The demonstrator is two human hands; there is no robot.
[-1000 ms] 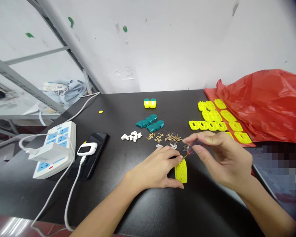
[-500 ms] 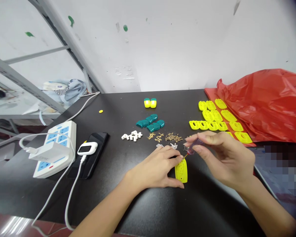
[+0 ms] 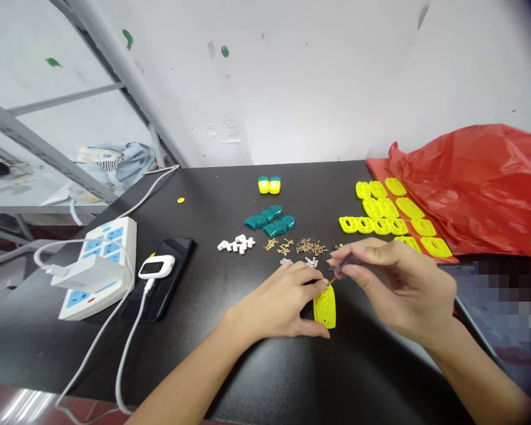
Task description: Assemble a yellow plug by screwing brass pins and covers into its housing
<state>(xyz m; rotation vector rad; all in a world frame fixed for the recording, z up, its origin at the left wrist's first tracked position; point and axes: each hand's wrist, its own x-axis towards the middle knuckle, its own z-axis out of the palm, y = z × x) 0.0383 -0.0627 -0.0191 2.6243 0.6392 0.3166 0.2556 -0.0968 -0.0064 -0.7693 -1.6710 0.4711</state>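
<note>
My left hand lies on the dark table, its fingers and thumb closed around the left side of a yellow plastic shell. In my right hand is a small screwdriver with a clear purple handle, pinched between thumb and fingers. Its shaft slants down to the far end of the shell, close to my left fingertips; the very tip is too small to make out. Just beyond my hands lie brass-coloured screws, small brass pieces and small silvery parts.
Teal covers, white parts and two yellow-teal assemblies lie farther back. Yellow shells sit at right by a red plastic bag. At left are a power strip, a phone and white cables.
The screwdriver handle and the right fingers around it have turned slightly. My left hand and the yellow shell stay in place.
</note>
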